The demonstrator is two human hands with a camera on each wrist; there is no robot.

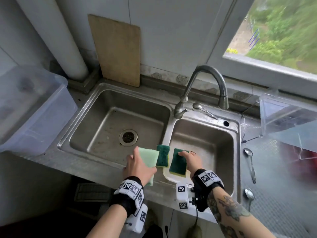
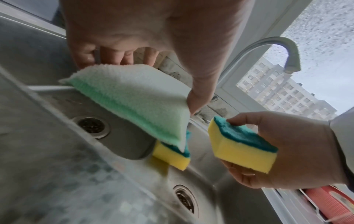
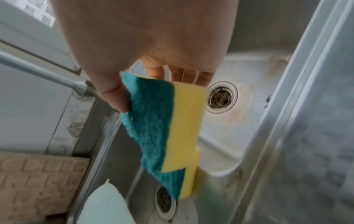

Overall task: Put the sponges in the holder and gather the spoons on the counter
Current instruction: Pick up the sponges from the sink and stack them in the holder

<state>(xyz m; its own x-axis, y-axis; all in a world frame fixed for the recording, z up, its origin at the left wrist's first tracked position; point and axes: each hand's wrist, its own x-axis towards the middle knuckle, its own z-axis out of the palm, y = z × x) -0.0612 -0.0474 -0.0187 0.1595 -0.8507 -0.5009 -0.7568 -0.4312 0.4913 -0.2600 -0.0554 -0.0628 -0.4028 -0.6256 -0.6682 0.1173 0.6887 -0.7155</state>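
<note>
Left hand (image 1: 137,166) pinching pale green sponge (image 1: 148,158) by its edges, above sink divider (image 1: 167,134). Right hand (image 1: 192,161) closed around green-and-yellow sponge (image 1: 177,164), just right of divider. Third sponge (image 1: 163,156) resting on divider, between the two. Likely light, soft, compressible; scrub face rough, so edge pinch should hold. Three spoons on surface right of divider: (image 1: 204,109), (image 1: 250,166), (image 1: 249,196). Holder not identified. No legible writing; wrist markers only.
</note>
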